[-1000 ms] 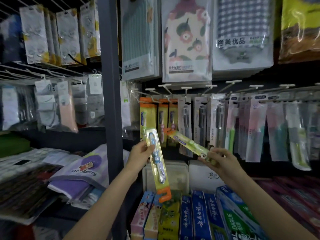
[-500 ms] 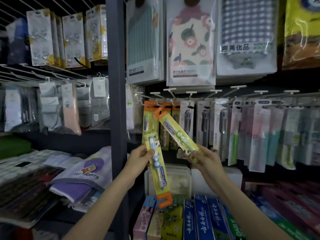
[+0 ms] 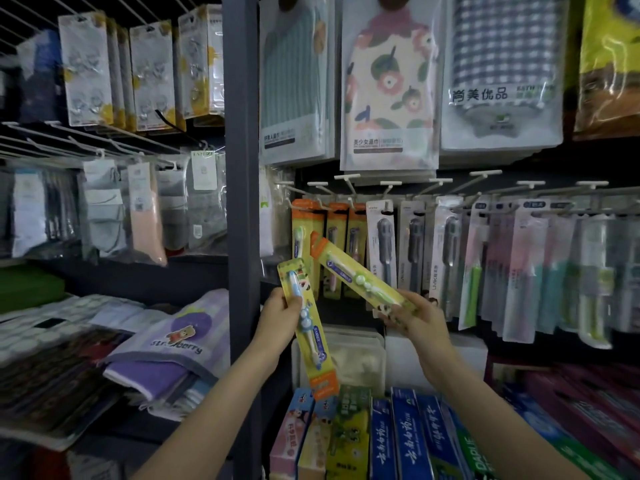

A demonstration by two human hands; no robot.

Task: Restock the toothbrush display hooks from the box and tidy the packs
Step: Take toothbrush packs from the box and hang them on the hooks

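Your right hand (image 3: 417, 318) grips the green toothbrush pack (image 3: 356, 276) by its lower end, long axis tilted up-left so its orange hang tab sits just below the yellow packs on the hooks (image 3: 313, 206), nearer them than your left hand (image 3: 278, 315), whose fingers hold the blue toothbrush pack (image 3: 308, 327) tab-down.

Hanging yellow packs (image 3: 300, 233) crowd the hooks (image 3: 317, 184); grey upright (image 3: 242, 202) blocks leftward.
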